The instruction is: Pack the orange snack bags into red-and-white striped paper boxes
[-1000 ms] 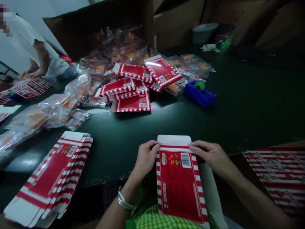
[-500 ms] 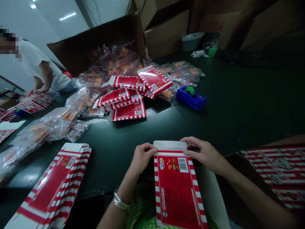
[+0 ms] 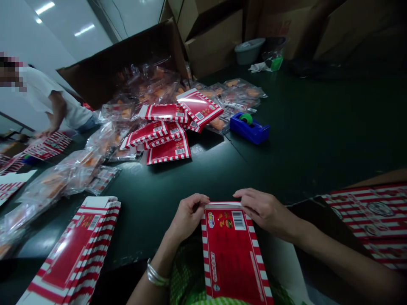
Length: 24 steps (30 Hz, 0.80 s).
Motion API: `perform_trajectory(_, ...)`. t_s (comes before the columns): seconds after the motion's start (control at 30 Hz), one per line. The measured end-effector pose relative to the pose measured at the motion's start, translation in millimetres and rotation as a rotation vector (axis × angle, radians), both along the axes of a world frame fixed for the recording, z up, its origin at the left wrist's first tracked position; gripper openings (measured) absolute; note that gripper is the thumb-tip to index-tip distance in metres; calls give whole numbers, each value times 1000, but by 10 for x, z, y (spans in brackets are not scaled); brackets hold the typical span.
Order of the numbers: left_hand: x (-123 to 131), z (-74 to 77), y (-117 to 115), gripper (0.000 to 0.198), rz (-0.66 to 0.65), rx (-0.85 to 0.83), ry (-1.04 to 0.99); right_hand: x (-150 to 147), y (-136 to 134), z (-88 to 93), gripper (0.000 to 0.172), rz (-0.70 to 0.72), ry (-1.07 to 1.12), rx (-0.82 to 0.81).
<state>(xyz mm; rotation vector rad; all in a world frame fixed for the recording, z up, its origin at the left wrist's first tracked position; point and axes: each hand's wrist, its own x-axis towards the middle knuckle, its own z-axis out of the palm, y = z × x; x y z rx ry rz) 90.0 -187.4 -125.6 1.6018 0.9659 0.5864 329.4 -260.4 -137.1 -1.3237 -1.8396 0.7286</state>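
Observation:
A red box [image 3: 233, 254] with red-and-white striped edges lies over my lap, its printed panel and barcode facing up. My left hand [image 3: 190, 215] pinches its top left corner, thumb and fingers together. At the top right corner, my right hand [image 3: 262, 210] has its fingers closed on the top edge. Between the hands the end flap is folded over, so only a thin strip of it shows. To the left is a stack of flat red boxes [image 3: 71, 245]. Several filled boxes [image 3: 168, 151] lie in a pile farther back on the dark table [image 3: 216, 173].
A blue tape dispenser [image 3: 249, 128] stands beyond my hands. Bagged orange items [image 3: 63, 173] spread leftwards from a large carton [image 3: 95, 70]. Striped boxes [image 3: 375, 212] lie at the right. A person [image 3: 54, 99] works at the far left; a grey tub [image 3: 249, 51] is at the back.
The white flap stood up at the box's top; now it is folded down under my fingers. My right hand has moved slightly left and down, and the view has shifted a little.

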Motion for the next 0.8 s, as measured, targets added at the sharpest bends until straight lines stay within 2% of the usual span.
perform_trajectory(0.07,22,28,-27,16,0,-58,16,9,-11,31,19,23,21,-62)
perform_trajectory(0.2,136,5,-24,19,86,-163,7,41,71,82,21,-37,137,-277)
perform_trajectory(0.3,207,16,52,14,6,-216,15,50,205,155,21,-2,150,-464)
perform_trajectory(0.4,237,76,135,13,-12,-223,39,38,297,244,26,73,182,-594)
perform_trajectory(0.63,181,132,161,19,-146,-111,108,24,212,232,23,-17,176,-559)
perform_trajectory(0.8,180,111,200,15,-122,-105,101,20,311,232,27,77,161,-627)
